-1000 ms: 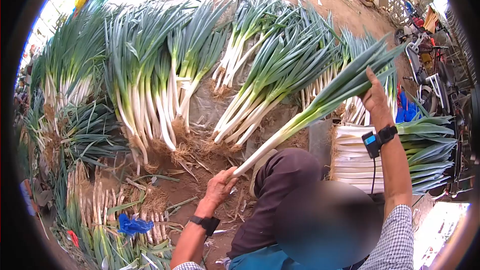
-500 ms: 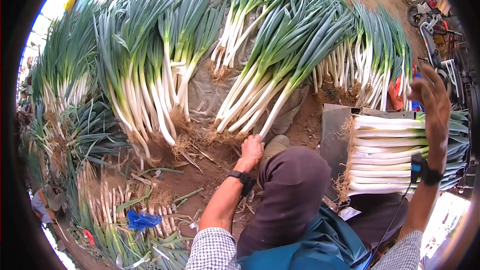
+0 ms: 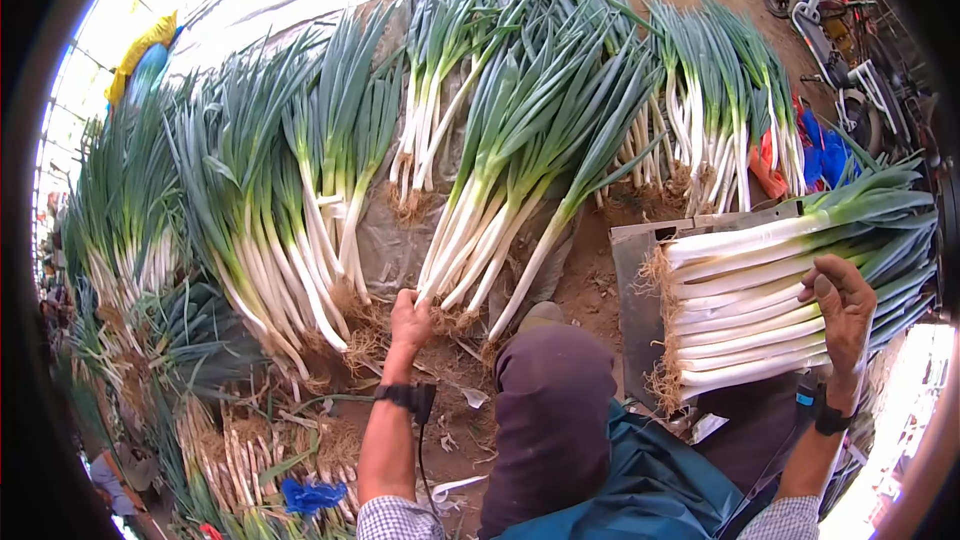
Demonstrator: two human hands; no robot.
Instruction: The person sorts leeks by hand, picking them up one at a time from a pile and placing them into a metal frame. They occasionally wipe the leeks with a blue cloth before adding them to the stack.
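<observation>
My left hand (image 3: pixel 408 322) is closed around the root end of a leek (image 3: pixel 436 265) at the left side of a loose pile. Long white stems and green tops of the other leeks (image 3: pixel 500 230) fan out beyond it. A single leek (image 3: pixel 528 275) slants down at the pile's right edge. My right hand (image 3: pixel 843 305) hovers over, or rests lightly on, a row of leeks (image 3: pixel 745 305) laid side by side in a dark metal tray (image 3: pixel 632 285). Its fingers are loosely bent and apart, gripping nothing visible.
More leeks (image 3: pixel 265 210) lie to the left, and others (image 3: pixel 715 120) at the back right. Trimmed-looking stalks with a blue plastic scrap (image 3: pixel 312 495) lie at the lower left. Parked scooters (image 3: pixel 825 40) stand at the far right. My knee (image 3: pixel 550 420) is between both hands.
My left hand has moved left from the single leek to the pile's left side. My right hand has come down from above the tray to its leeks. The view has shifted.
</observation>
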